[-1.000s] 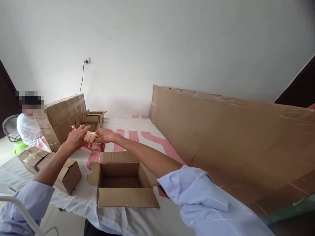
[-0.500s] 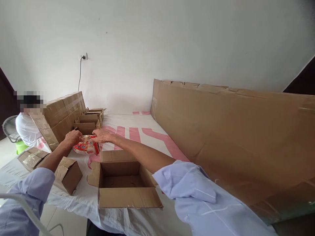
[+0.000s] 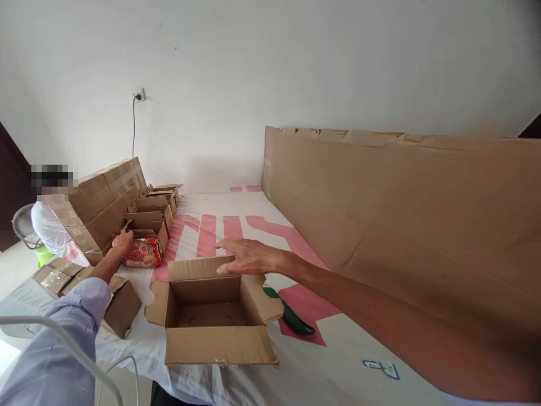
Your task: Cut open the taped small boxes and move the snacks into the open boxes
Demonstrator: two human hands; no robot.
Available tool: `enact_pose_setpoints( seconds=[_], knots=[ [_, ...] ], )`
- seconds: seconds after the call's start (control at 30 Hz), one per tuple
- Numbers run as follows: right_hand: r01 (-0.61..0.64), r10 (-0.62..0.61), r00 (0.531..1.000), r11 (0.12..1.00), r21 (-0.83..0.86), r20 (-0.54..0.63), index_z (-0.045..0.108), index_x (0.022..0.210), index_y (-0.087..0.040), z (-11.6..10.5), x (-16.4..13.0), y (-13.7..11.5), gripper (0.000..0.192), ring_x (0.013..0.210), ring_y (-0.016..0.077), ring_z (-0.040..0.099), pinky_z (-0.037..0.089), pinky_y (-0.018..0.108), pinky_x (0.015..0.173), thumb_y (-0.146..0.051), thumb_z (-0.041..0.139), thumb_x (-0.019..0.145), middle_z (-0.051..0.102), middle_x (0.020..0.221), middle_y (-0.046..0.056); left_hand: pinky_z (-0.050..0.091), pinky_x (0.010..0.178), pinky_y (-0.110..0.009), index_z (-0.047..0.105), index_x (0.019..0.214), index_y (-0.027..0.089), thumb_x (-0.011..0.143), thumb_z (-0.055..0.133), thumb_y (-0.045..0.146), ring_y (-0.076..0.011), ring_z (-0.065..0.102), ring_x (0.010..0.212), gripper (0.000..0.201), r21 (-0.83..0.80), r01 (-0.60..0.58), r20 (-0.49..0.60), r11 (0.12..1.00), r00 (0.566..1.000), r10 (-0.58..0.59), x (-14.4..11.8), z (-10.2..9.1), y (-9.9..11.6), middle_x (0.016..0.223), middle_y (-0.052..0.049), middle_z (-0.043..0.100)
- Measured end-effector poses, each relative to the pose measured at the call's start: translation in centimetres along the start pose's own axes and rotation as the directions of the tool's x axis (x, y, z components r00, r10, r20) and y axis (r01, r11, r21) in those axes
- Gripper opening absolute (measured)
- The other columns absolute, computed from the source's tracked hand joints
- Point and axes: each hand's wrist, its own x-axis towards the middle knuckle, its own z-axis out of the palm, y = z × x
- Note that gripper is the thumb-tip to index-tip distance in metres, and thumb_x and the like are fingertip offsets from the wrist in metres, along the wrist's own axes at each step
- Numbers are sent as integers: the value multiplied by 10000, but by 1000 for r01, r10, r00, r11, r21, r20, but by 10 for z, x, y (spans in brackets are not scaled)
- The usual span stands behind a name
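Observation:
An open cardboard box [image 3: 211, 338] with its flaps spread sits in front of me on the white and pink cloth. My right hand [image 3: 243, 257] hovers flat over the box's far flap, fingers apart, holding nothing. My left hand [image 3: 122, 243] rests on the left end of a red and white snack packet [image 3: 143, 252], which lies on the cloth beyond the box's left corner. Whether the fingers grip the packet or just touch it is unclear.
A row of small open boxes [image 3: 154, 210] and a stack of taped boxes [image 3: 105, 197] stand at far left, with a person in white [image 3: 48, 223] behind them. Smaller taped boxes [image 3: 122, 301] lie near left. A long cardboard sheet [image 3: 380, 214] lines the right. A green object [image 3: 293, 318] lies beside the box.
Both hands held the packet up a second ago. It came down onto the cloth at left; my right hand let go and moved right, over the open box.

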Motion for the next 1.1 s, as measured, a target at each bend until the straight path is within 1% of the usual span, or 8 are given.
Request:
enact_pose_setpoints(
  seconds=[0.1, 0.23, 0.37, 0.47, 0.6, 0.77, 0.93, 1.1],
  knots=[
    [10, -6, 999, 995, -99, 45, 688, 1177, -226, 23, -11, -1, 481, 1138, 390, 669, 498, 436, 928, -526, 779, 812, 721, 1188, 130, 551, 1016, -489, 686, 1236, 151, 840, 813, 317, -436, 666, 1275, 448, -38, 61, -77, 997, 995, -63, -11, -11, 4, 1432, -247, 578],
    [-26, 28, 1000, 979, -202, 6, 662, 1113, -189, 44, -9, -8, 282, 1112, 370, 683, 478, 433, 940, -361, 712, 895, 707, 1179, 168, 561, 996, -459, 628, 1277, 152, 934, 665, 391, -378, 691, 1220, 420, -133, 68, -200, 989, 975, -94, -42, -7, 13, 1397, -215, 559],
    [-57, 65, 997, 976, -210, 33, 686, 1052, -180, 40, -17, -6, 211, 1077, 363, 706, 490, 416, 896, -343, 672, 920, 748, 1152, 189, 532, 1064, -411, 564, 1348, 147, 941, 625, 373, -333, 615, 1317, 469, -272, 69, -256, 960, 956, -141, -77, 36, 23, 1356, -191, 586],
    [-87, 101, 994, 970, -227, 49, 713, 1022, -173, 34, -31, -1, 205, 1075, 358, 716, 490, 410, 888, -342, 630, 941, 766, 1154, 191, 499, 1111, -432, 464, 1468, 134, 925, 659, 417, -356, 519, 1427, 643, -394, 112, -240, 912, 945, -220, -85, 76, 31, 1381, -205, 585],
    [-98, 113, 992, 966, -240, 49, 721, 1045, -157, 36, -46, 4, 257, 1107, 348, 714, 482, 400, 892, -323, 530, 1004, 762, 1174, 203, 483, 1116, -497, 292, 1614, 139, 903, 719, 472, -404, 506, 1447, 894, -532, 159, -181, 832, 938, -295, -65, 111, 43, 1423, -239, 579],
    [-88, 95, 995, 980, -181, 27, 689, 997, -180, 49, -55, 8, 273, 1066, 304, 705, 454, 373, 901, -296, 450, 1055, 759, 1128, 160, 486, 1096, -540, 166, 1678, 106, 901, 737, 457, -459, 494, 1450, 1025, -623, 172, -154, 763, 930, -335, -28, 129, 55, 1534, -343, 449],
    [-173, 183, 982, 971, -164, 51, 644, 931, -202, 52, -54, 11, 244, 960, 284, 696, 409, 352, 808, -292, 456, 1058, 749, 1022, 126, 460, 1140, -534, 176, 1690, 168, 915, 715, 420, -439, 426, 1512, 978, -655, 160, -160, 738, 926, -343, -4, 142, 63, 1608, -299, 388],
    [-170, 178, 983, 977, -126, 51, 595, 898, -214, 54, -51, 17, 229, 970, 278, 681, 394, 356, 820, -294, 454, 1060, 739, 1019, 115, 464, 1141, -527, 233, 1682, 169, 903, 718, 412, -438, 513, 1446, 949, -656, 160, -150, 737, 930, -335, 15, 142, 72, 1597, -296, 408]
  ],
)
